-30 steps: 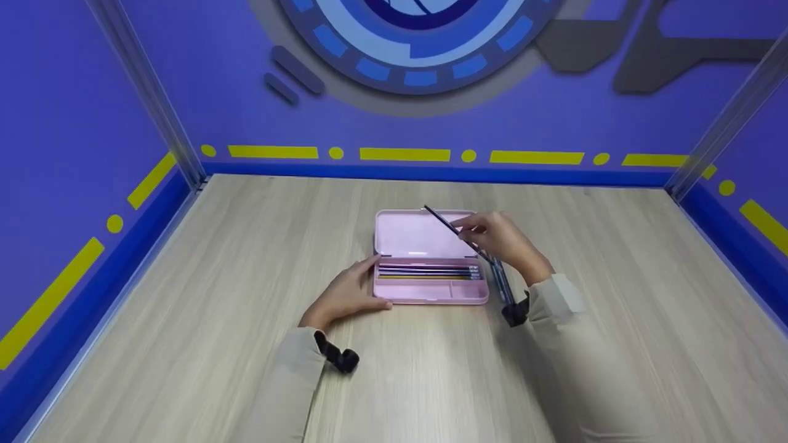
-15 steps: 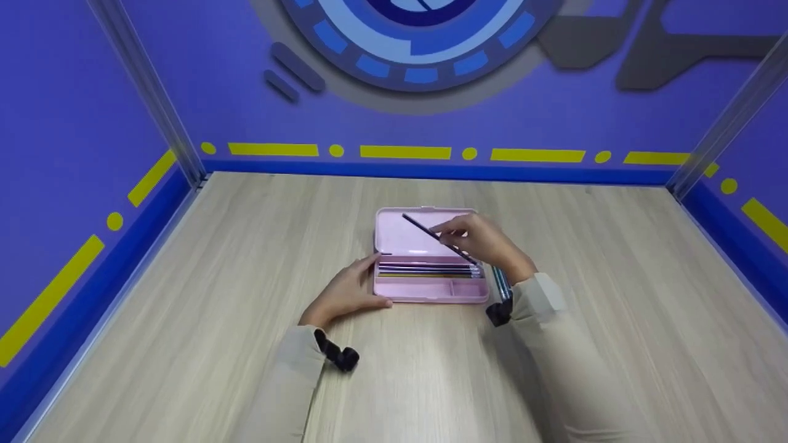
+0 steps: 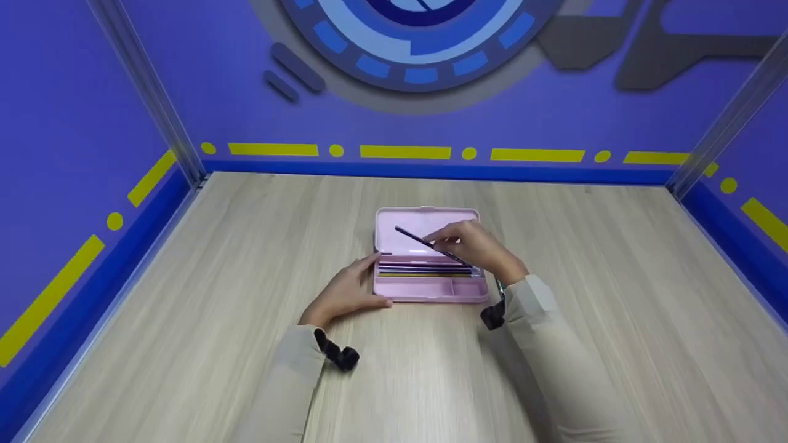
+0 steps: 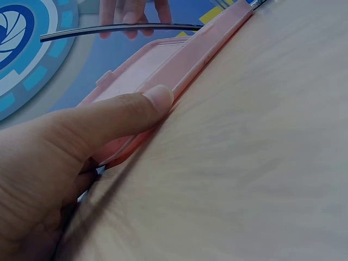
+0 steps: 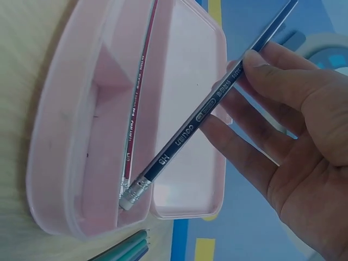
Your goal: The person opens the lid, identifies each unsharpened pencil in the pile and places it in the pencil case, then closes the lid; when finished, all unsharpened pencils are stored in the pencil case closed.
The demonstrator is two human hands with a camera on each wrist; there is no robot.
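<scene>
An open pink pencil case (image 3: 412,288) lies on the table, its lid (image 3: 394,223) folded back. My left hand (image 3: 341,296) grips its left end, the thumb (image 4: 159,100) against the front wall. In my right hand (image 3: 477,246) a dark HB pencil (image 5: 187,128) is pinched between thumb and fingers. It slants down over the case, its eraser end inside the rear compartment in the right wrist view. Several pencils (image 3: 418,269) lie side by side in that compartment, a red one (image 5: 137,92) among them. The front compartments hold nothing that I can see.
Beside the case's right end lie several green and blue pencils (image 5: 128,249), mostly hidden by my right arm in the head view. The wooden table (image 3: 246,246) is bounded by blue panels (image 3: 425,169) at the back and sides.
My right hand has moved left and slightly down with the dark pencil, bringing it from the case's right side over the rear compartment. My left hand has stayed on the case.
</scene>
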